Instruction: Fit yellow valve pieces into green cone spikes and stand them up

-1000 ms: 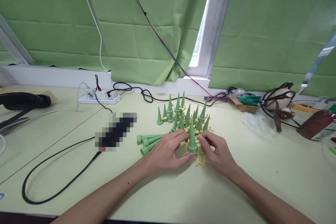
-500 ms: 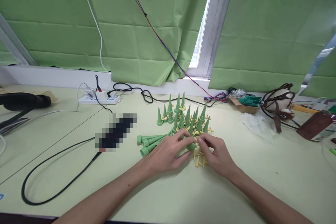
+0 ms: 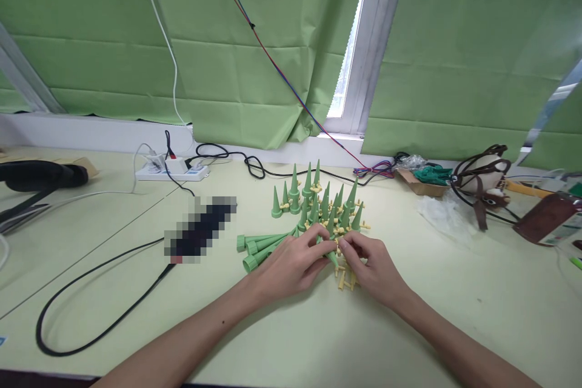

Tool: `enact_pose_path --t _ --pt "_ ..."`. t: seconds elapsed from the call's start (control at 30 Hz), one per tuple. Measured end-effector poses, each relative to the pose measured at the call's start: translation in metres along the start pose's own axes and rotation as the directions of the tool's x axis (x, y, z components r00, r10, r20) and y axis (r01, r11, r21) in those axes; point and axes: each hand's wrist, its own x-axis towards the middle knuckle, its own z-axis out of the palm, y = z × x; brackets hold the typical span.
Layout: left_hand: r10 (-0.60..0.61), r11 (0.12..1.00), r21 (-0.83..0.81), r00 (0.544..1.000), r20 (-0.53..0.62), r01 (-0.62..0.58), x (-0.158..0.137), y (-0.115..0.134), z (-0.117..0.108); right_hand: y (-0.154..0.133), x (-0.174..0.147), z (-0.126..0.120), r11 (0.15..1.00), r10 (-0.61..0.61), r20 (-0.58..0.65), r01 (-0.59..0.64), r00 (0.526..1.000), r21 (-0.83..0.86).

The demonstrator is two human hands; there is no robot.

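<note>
My left hand (image 3: 297, 260) is closed around a green plastic watering spike (image 3: 333, 259), whose tapered tip points down toward the table. At its other end, my right hand (image 3: 373, 264) pinches a small yellow valve (image 3: 337, 244) between thumb and fingers. The fingertips of both hands almost meet there and partly cover the joint. Just beyond them stand several upright green spikes (image 3: 324, 203) with yellow valves at their bases. Loose yellow valves (image 3: 342, 282) lie under and between my hands. Left of these, several green spikes (image 3: 250, 262) lie flat, partly behind my left hand.
A dark pixelated object (image 3: 202, 230) with a black cable lies to the left. Behind it is a white power strip (image 3: 173, 173). At the right are a cardboard box (image 3: 421, 185) with green material, a clear plastic bag (image 3: 445, 218) and a reddish-brown bottle (image 3: 548, 218).
The green spike in my left hand has turned so its tip now points down toward me. My right fingers have shifted slightly left, close against my left fingertips.
</note>
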Motion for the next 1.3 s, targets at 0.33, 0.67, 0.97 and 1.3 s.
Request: enact_pose_path --t 0.33,0.67,0.97,1.3 --pt "-0.001 1.0 0.028 0.999 -0.033 0.002 0.0 -0.002 0.001 0.001 0.001 0.0 1.0 -0.006 0.015 0.006 1.0 0.005" --pt "-0.18 0.977 -0.121 0.983 -0.042 0.173 0.001 0.005 -0.004 -0.003 0.0 -0.001 0.998 -0.05 -0.109 0.052 0.993 0.021" --pt "-0.282 0.936 -0.232 0.958 -0.045 0.264 0.001 0.006 -0.011 -0.001 -0.001 -0.002 0.998 -0.063 -0.199 0.063 0.978 -0.006" --pt "-0.328 0.916 -0.22 0.942 0.066 0.334 0.005 0.009 -0.009 -0.002 -0.002 -0.001 0.989 -0.147 -0.143 0.149 0.979 0.003"
